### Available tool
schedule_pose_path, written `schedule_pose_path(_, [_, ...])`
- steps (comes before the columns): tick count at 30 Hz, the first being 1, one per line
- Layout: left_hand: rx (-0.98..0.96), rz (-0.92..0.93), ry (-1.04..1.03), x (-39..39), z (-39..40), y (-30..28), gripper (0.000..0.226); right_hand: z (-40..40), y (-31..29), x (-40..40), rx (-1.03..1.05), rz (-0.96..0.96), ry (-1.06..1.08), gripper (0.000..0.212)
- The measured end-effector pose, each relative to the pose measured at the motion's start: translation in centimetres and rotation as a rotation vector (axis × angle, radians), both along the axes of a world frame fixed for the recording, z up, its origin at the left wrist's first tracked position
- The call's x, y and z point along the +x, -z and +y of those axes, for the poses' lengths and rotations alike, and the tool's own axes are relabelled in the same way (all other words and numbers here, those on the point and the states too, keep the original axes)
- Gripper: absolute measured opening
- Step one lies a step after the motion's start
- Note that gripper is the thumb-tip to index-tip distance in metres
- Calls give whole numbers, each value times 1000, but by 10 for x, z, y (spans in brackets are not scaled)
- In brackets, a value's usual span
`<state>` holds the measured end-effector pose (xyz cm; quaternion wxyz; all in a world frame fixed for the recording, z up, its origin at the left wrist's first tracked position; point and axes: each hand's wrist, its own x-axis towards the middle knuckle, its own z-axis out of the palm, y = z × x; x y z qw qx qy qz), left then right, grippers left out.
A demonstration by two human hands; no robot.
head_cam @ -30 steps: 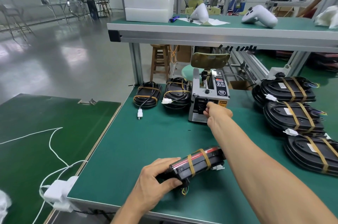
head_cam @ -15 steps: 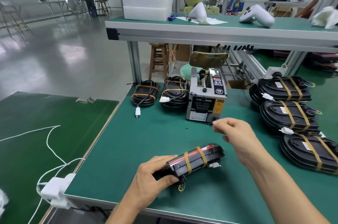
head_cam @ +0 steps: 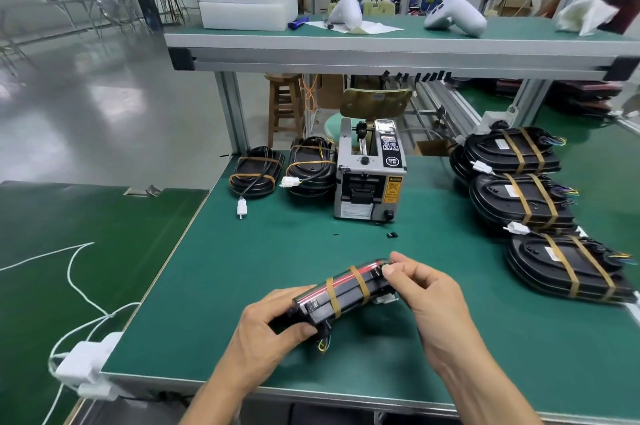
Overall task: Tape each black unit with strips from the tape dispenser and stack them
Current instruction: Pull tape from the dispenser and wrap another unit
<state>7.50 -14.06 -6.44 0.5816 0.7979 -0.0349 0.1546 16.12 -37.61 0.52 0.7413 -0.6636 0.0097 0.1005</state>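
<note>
Green bench (head_cam: pixel 214 293) carries tape dispenser (head_cam: pixel 370 178) and banded black units (head_cam: pixel 523 202).

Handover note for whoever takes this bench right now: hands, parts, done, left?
Left hand grips the near end of the black unit, held on edge above the mat.
Right hand pinches at the unit's far end; any strip in it is too small to see.
Tape dispenser stands at the mat's back centre.
Done: taped units stacked on the right; the held unit has two bands.
Left: finish this one, stack it, then the two units left of the dispenser.
</note>
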Motion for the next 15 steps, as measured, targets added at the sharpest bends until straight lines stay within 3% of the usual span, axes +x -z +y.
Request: schedule_pose_path(15, [18,5,7,0,0,0,51,13,9,-6,12,-39,116,22])
